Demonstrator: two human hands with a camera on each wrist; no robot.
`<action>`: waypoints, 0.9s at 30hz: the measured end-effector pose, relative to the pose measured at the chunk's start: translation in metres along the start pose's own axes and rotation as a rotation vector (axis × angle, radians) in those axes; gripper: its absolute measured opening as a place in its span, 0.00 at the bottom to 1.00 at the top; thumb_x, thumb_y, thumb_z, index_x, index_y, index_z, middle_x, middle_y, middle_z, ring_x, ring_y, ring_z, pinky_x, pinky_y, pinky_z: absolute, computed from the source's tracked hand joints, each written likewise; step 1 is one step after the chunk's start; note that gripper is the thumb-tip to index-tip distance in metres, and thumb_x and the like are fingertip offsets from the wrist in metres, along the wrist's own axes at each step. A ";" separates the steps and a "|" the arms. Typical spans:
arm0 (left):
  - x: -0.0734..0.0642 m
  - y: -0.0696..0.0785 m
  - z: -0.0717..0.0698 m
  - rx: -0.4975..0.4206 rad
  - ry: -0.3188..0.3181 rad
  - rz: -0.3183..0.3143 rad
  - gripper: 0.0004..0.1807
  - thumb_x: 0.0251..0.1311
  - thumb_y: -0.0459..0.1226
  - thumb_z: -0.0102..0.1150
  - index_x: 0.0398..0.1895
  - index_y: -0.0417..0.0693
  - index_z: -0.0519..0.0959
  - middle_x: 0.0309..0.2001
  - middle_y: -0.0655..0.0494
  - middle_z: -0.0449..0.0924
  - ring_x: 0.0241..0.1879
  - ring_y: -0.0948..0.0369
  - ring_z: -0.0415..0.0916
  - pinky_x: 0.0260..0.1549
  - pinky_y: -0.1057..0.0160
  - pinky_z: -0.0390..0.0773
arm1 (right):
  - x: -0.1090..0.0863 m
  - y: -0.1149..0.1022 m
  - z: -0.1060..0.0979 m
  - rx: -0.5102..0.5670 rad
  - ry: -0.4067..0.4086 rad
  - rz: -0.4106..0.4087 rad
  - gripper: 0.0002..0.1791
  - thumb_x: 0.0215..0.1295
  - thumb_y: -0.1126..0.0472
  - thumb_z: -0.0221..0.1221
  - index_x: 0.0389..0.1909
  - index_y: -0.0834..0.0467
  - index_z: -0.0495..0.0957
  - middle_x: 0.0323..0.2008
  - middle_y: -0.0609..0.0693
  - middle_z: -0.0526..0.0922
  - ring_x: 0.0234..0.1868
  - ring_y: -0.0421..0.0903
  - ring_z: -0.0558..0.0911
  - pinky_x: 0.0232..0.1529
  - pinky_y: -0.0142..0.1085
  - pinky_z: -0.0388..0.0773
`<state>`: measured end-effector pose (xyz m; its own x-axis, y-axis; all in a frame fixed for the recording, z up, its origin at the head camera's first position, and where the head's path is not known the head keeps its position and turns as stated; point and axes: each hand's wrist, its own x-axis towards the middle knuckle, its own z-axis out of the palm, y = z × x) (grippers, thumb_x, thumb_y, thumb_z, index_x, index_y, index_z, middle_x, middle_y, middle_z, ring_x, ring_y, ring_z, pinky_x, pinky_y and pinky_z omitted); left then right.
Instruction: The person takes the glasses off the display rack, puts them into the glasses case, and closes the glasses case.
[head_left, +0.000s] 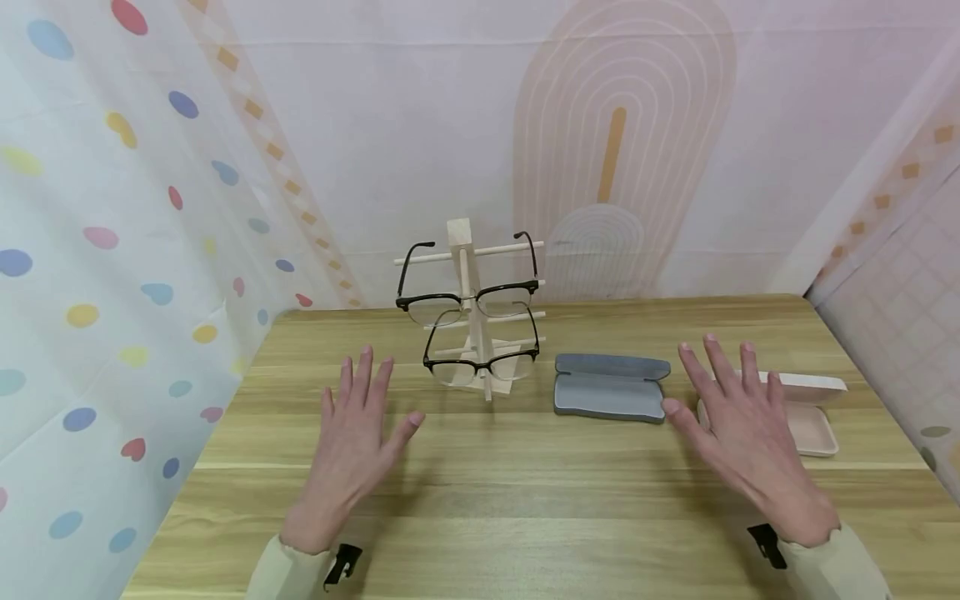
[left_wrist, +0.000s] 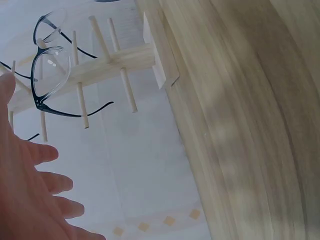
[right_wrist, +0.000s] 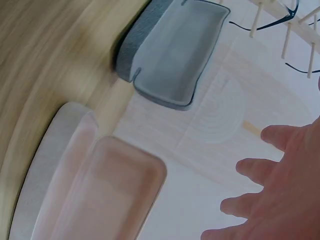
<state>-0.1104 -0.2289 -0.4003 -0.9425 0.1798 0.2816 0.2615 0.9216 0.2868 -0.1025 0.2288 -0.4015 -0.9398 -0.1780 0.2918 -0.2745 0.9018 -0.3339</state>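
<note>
My left hand [head_left: 356, 446] is spread with straight fingers over the table, left of a wooden eyeglass stand [head_left: 461, 237], and holds nothing. Two pairs of black-rimmed glasses sit on the stand's pegs: an upper pair [head_left: 429, 297] and a lower pair [head_left: 486, 365]. To the right of the stand lies a grey glasses case [head_left: 611, 397], its lid raised and nothing inside. My right hand [head_left: 742, 433], also spread and holding nothing, covers part of a pale pink glasses case [head_left: 816, 429] in the head view. In the right wrist view this pink case [right_wrist: 117, 185] stands open.
The wood-grain table [head_left: 517, 500] carries the stand and both cases. Behind it hangs a patterned cloth [head_left: 420, 125], which continues along the left side with coloured dots. Black straps [head_left: 343, 563] show at the cuffs of the light sleeves.
</note>
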 end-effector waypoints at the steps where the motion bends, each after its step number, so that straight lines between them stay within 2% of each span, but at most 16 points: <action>1: 0.000 0.000 0.000 -0.014 0.024 0.010 0.45 0.74 0.59 0.49 0.82 0.40 0.53 0.83 0.37 0.40 0.80 0.35 0.36 0.70 0.24 0.42 | 0.001 -0.001 0.000 0.006 0.005 -0.005 0.41 0.78 0.37 0.47 0.82 0.54 0.54 0.80 0.66 0.50 0.78 0.77 0.41 0.69 0.77 0.36; 6: 0.000 -0.003 -0.003 -0.065 0.153 0.066 0.43 0.76 0.61 0.44 0.78 0.36 0.59 0.79 0.34 0.51 0.78 0.33 0.46 0.70 0.25 0.48 | 0.004 -0.007 -0.001 0.044 0.032 -0.029 0.39 0.79 0.39 0.47 0.81 0.58 0.57 0.80 0.67 0.53 0.77 0.77 0.44 0.69 0.77 0.40; 12: 0.003 -0.003 -0.008 -0.111 0.283 0.124 0.45 0.76 0.65 0.37 0.74 0.33 0.64 0.76 0.34 0.60 0.75 0.34 0.54 0.70 0.28 0.53 | 0.009 -0.019 -0.004 0.091 0.054 -0.045 0.38 0.79 0.41 0.48 0.80 0.59 0.59 0.79 0.67 0.55 0.78 0.75 0.47 0.69 0.77 0.44; 18: 0.007 0.000 -0.012 -0.179 0.402 0.172 0.46 0.76 0.66 0.36 0.71 0.31 0.68 0.72 0.35 0.67 0.73 0.36 0.61 0.68 0.33 0.60 | 0.015 -0.030 -0.005 0.145 0.072 -0.060 0.37 0.79 0.42 0.48 0.80 0.59 0.58 0.79 0.65 0.55 0.79 0.73 0.47 0.70 0.75 0.43; 22: 0.008 0.003 -0.016 -0.224 0.415 0.162 0.43 0.77 0.63 0.39 0.72 0.33 0.68 0.72 0.37 0.68 0.72 0.38 0.63 0.67 0.34 0.63 | 0.018 -0.035 -0.005 0.180 0.107 -0.078 0.36 0.79 0.44 0.48 0.79 0.59 0.60 0.79 0.64 0.57 0.79 0.71 0.48 0.71 0.75 0.45; 27: 0.009 0.006 -0.022 -0.313 0.380 0.126 0.34 0.79 0.52 0.46 0.75 0.36 0.67 0.74 0.39 0.67 0.73 0.41 0.62 0.69 0.36 0.62 | 0.022 -0.042 -0.007 0.226 0.136 -0.078 0.35 0.80 0.45 0.48 0.79 0.58 0.61 0.79 0.62 0.58 0.80 0.68 0.49 0.72 0.73 0.46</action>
<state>-0.1128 -0.2295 -0.3757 -0.7726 0.0909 0.6284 0.4727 0.7431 0.4737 -0.1105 0.1897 -0.3748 -0.8823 -0.1755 0.4369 -0.3978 0.7740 -0.4925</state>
